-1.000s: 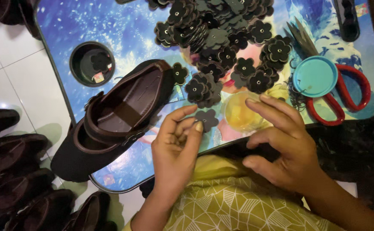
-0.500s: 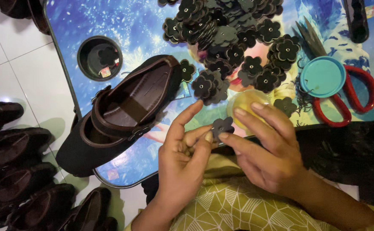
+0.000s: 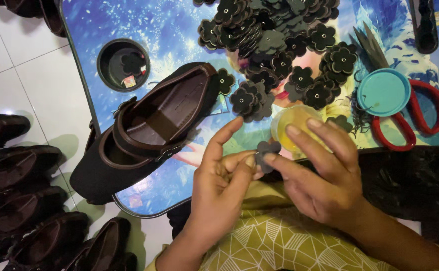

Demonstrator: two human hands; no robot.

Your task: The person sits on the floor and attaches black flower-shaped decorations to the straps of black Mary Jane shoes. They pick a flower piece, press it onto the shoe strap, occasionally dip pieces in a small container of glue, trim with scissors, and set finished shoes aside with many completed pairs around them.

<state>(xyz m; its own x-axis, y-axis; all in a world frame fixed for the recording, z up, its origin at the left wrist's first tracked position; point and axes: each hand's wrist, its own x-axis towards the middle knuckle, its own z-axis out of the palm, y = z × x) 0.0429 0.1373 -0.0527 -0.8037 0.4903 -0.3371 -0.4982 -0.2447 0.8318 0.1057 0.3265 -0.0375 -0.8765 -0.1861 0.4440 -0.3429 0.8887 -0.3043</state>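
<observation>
My left hand (image 3: 224, 178) and my right hand (image 3: 315, 173) meet over the near edge of a small colourful table (image 3: 129, 30). Between their fingertips they pinch one dark flower-shaped piece (image 3: 267, 150). Just behind it stands a small open pot of yellow glue (image 3: 292, 125). Left of my hands, a dark brown strapped shoe (image 3: 149, 125) lies on the table with its heel over the table's edge. A heap of the same flower pieces (image 3: 279, 45) covers the table's far middle.
A teal lid (image 3: 382, 93) lies on red-handled scissors (image 3: 420, 118) at the right. A round black cup (image 3: 124, 65) sits in the table at the left. Several dark shoes (image 3: 18, 200) lie on the white tiled floor at the left.
My left hand lifted the flower piece off the table's edge. My right hand came over from the right and now grips it too.
</observation>
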